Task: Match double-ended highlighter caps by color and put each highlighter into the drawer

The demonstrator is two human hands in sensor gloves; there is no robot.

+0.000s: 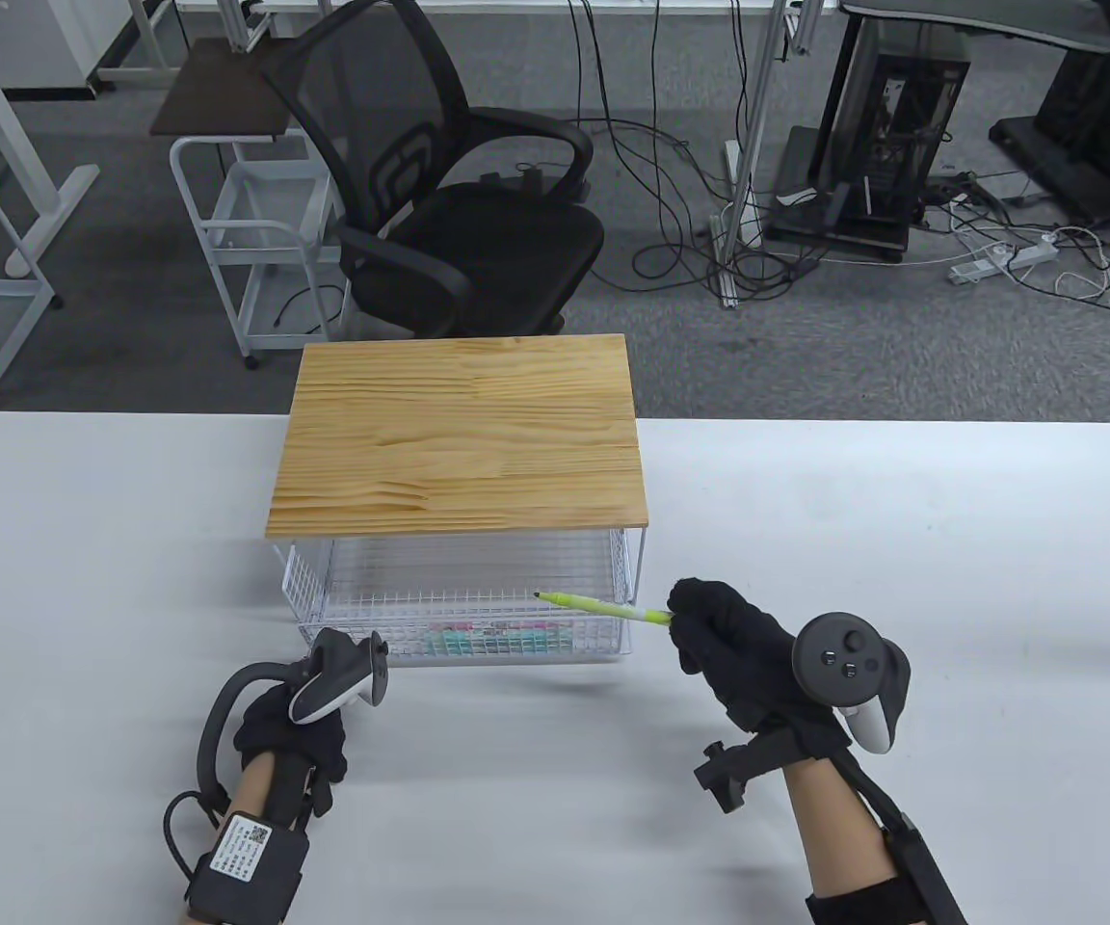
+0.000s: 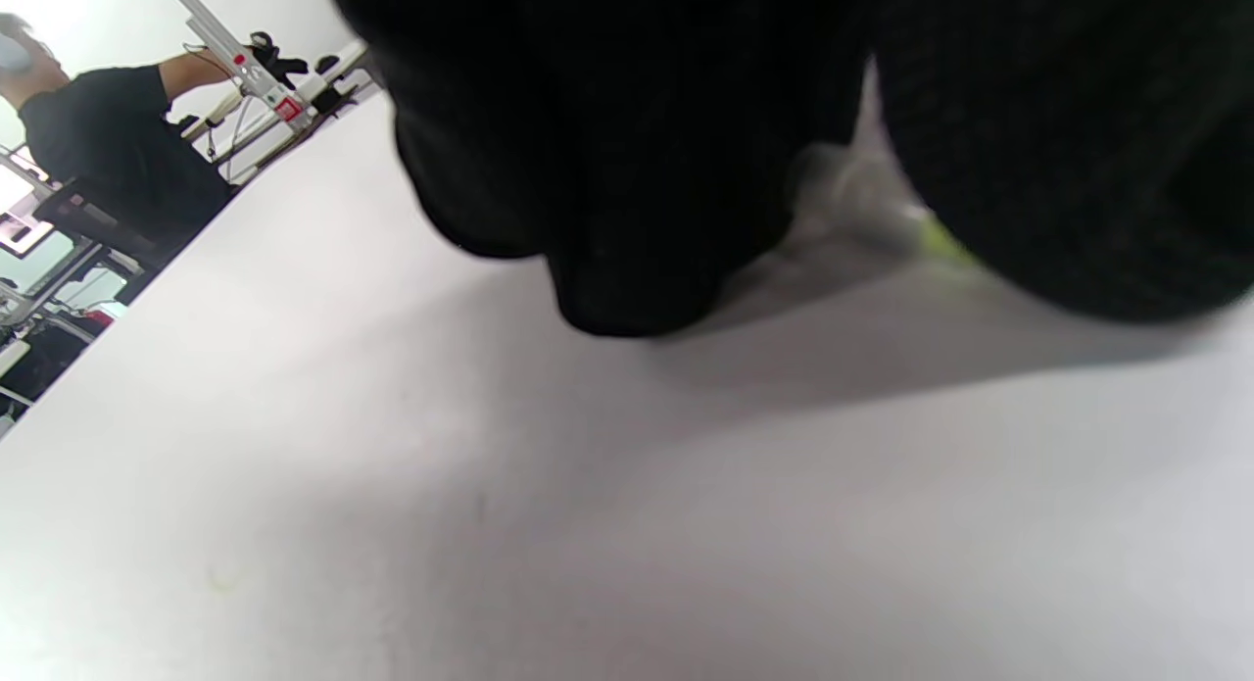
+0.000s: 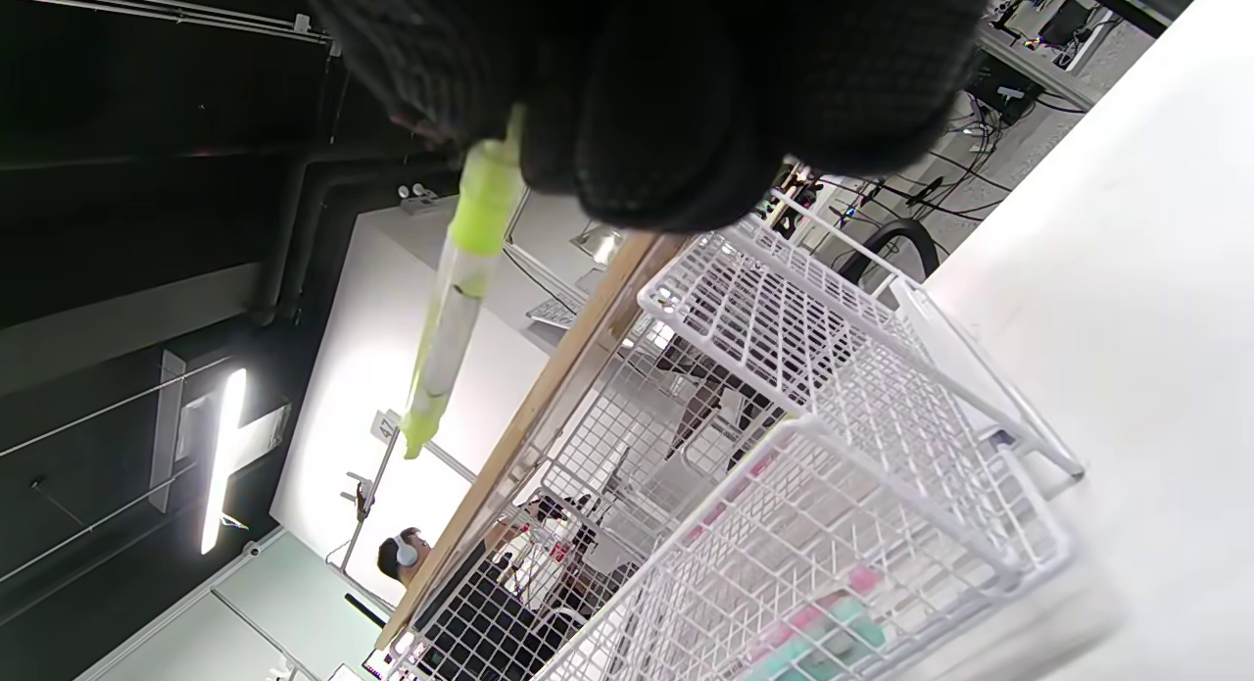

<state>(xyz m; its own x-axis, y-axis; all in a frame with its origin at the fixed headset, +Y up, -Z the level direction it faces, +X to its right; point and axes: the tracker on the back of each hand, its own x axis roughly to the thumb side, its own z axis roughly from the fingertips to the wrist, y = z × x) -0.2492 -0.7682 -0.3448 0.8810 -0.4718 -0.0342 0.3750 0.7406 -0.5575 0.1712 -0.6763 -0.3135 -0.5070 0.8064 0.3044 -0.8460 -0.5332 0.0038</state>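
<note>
Green highlighter poised over the open drawer, most of the sorting apparently done.

The left hand point(image 1: 290, 727) rests on the table point(image 1: 83, 578), fingers curled over something pale green and blurred, perhaps a cap. Ahead of it, the pulled-out wire drawer point(image 1: 463, 602) already holds pink and teal highlighters point(image 1: 492, 638). The right hand point(image 1: 724, 641) pinches one end of the green highlighter point(image 1: 598, 606), which extends leftward over the drawer, not yet released.
</note>
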